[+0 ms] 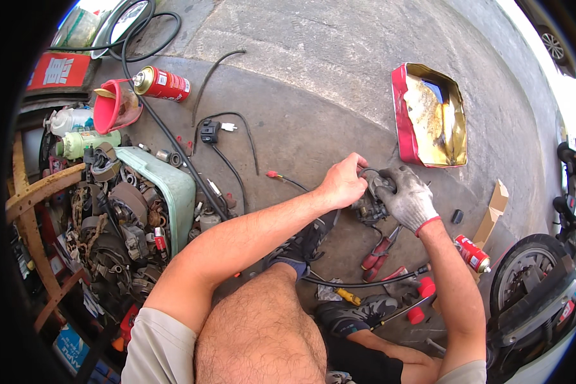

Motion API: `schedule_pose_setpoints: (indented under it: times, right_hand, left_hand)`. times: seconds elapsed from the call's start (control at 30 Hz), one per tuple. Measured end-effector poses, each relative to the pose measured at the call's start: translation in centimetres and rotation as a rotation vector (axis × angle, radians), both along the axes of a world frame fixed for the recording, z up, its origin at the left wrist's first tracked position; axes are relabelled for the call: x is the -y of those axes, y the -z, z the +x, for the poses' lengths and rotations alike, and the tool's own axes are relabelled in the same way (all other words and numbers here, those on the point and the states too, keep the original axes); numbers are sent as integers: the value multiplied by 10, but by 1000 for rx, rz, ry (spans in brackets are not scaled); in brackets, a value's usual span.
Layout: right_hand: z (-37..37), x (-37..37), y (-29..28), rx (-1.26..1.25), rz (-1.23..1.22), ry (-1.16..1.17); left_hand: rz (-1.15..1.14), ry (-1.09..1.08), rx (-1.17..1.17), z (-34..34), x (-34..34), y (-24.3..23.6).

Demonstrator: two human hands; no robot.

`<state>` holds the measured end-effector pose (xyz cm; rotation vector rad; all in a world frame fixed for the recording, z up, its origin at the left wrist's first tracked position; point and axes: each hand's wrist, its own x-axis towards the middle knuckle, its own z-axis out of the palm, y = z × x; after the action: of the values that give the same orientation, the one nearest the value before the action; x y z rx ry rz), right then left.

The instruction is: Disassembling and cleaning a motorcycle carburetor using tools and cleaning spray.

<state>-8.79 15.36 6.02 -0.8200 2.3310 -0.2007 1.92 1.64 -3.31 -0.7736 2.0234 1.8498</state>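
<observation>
My bare left hand (pixel 344 184) is closed in a pinch at the left side of a dark metal part that looks like a carburetor (pixel 367 210). A thin black curved piece (pixel 368 171) shows by those fingertips; whether they grip it is hard to see. In a grey-white work glove with a red cuff, my right hand (pixel 408 197) wraps round the carburetor from the right. Its fingers hide the upper part. Below lie red-handled pliers (pixel 376 255) on the concrete. Left of my left hand, a black cable with a red connector (pixel 272 174) lies on the floor.
A cut-open red tin (pixel 397 121) stands ahead. Spray cans (pixel 165 84) (pixel 472 254) lie on both sides. At left, a pale green bin (pixel 183 185) overflows with old metal parts. A black switch housing (pixel 209 132) lies ahead left. A motorcycle wheel (pixel 525 275) stands right.
</observation>
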Motion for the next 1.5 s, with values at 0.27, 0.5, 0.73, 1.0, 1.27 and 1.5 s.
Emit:
schedule_pose_setpoints:
  times: [0.27,0.5,0.73,1.0,1.27,1.5]
  right_hand:
    - [-1,0,3,9,7,-12]
    - [-7,1,-2,68,26,-19]
    - [-9,2,-4,95,33,-8]
    - [-7,-3,2,89,-9,6]
    - [-9,-10,6,94,-22,-1]
    - [-12,-12,8,129,-29,-11]
  left_hand:
    - [14,-3,-9,1,0,1]
    - [31,-21,-17,1,-1,3]
    - [23,-23,0,1,-2,1]
    - [7,-12,18,0,-3,0]
    - [-31,22,36,-1,-3,-7]
    - [-28,14,46,0,-2,-9]
